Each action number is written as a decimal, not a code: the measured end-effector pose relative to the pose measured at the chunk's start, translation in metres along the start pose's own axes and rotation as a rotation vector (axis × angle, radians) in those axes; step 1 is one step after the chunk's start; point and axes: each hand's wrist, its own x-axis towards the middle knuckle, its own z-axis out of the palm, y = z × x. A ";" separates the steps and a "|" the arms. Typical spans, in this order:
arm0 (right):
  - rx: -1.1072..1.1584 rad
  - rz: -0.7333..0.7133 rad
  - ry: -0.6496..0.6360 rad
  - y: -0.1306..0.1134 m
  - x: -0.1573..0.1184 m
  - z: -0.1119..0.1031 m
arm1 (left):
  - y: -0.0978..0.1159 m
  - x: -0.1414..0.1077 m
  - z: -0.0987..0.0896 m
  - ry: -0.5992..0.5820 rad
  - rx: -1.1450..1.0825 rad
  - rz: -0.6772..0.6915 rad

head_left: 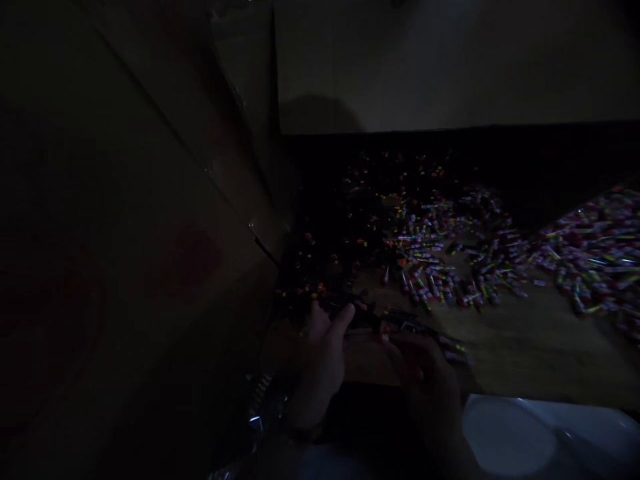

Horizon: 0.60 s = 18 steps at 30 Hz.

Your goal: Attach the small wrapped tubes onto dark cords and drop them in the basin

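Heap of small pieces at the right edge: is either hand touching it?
No, the left hand and right hand are both well left of the heap.

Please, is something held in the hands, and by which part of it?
The right hand seems to pinch a small orange piece, exact part unclear; it is too dark to tell for the left hand.

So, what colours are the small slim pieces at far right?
Head view: the slim pieces look pink, purple and yellow, dimly.

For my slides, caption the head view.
Dim light: bare left hand and bare right hand near small, shiny, multicoloured tubes on a brown tabletop.
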 end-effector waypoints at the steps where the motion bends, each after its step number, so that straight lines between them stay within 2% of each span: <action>1: 0.012 0.045 -0.015 -0.001 0.000 0.001 | 0.000 0.001 -0.001 -0.003 0.001 0.016; 5: 0.060 0.135 -0.056 -0.005 0.001 0.004 | -0.004 0.002 -0.005 -0.008 0.049 0.123; 8: 0.082 0.158 -0.009 -0.009 0.003 0.001 | -0.006 0.000 -0.008 -0.029 0.105 0.179; 12: 0.124 0.231 0.003 -0.013 0.005 -0.005 | -0.008 -0.004 -0.011 -0.079 0.119 0.136; 18: 0.104 0.257 0.037 -0.007 -0.003 -0.006 | -0.024 -0.012 -0.016 0.000 0.168 0.086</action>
